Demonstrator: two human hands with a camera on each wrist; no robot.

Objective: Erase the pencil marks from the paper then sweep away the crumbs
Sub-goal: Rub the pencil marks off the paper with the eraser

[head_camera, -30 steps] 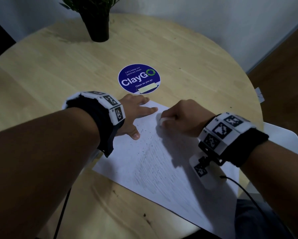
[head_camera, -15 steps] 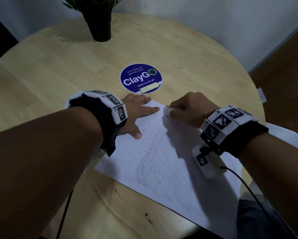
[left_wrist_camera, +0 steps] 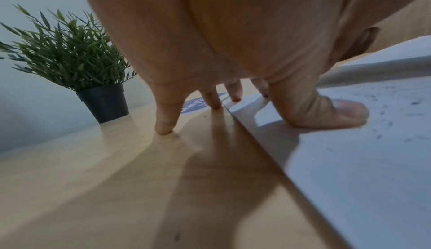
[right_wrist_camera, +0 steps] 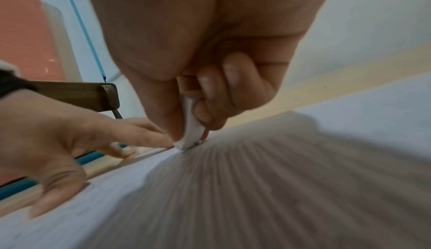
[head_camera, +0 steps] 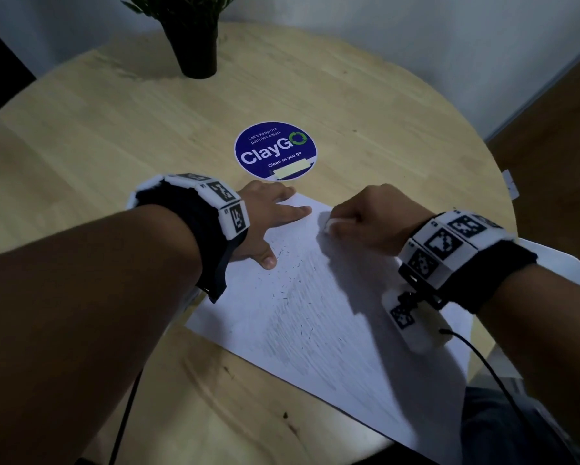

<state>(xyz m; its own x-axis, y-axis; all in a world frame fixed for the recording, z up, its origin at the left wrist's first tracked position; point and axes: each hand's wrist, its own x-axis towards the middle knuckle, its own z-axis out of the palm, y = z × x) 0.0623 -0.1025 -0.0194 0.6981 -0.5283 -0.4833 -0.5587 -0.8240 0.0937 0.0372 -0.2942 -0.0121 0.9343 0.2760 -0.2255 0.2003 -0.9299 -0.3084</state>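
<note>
The right hand (head_camera: 375, 219) has its thumb and curled fingers (right_wrist_camera: 210, 94) pinched tight around a small white eraser (right_wrist_camera: 191, 133), whose lower end is pressed onto the paper (head_camera: 315, 317) near its far edge. From the head view only a sliver of the eraser shows at the fingertips, just beside the tip of the other hand's forefinger.

The left hand (head_camera: 265, 223) lies spread and flat, fingers straight. Its thumb (left_wrist_camera: 326, 112) presses down on the sheet's near-left part, while the little finger and the next one touch the bare wood just off the paper's edge; the forefinger rests along the sheet's far corner.

The paper sits askew on a round wooden table (head_camera: 114, 146), its lower right corner reaching past the table's edge. Grey pencil marks (head_camera: 302, 330) streak its middle in long faded strokes, and small dark crumbs (head_camera: 288, 280) are scattered over it, thickest near the left thumb.

Both wrists wear black bands with white blocks printed in black-and-white square codes. Just beyond the hands a round blue ClayGo sticker (head_camera: 275, 151) is stuck to the table, and farther back stands a small green plant in a black pot (head_camera: 198, 52), well apart from the paper.
</note>
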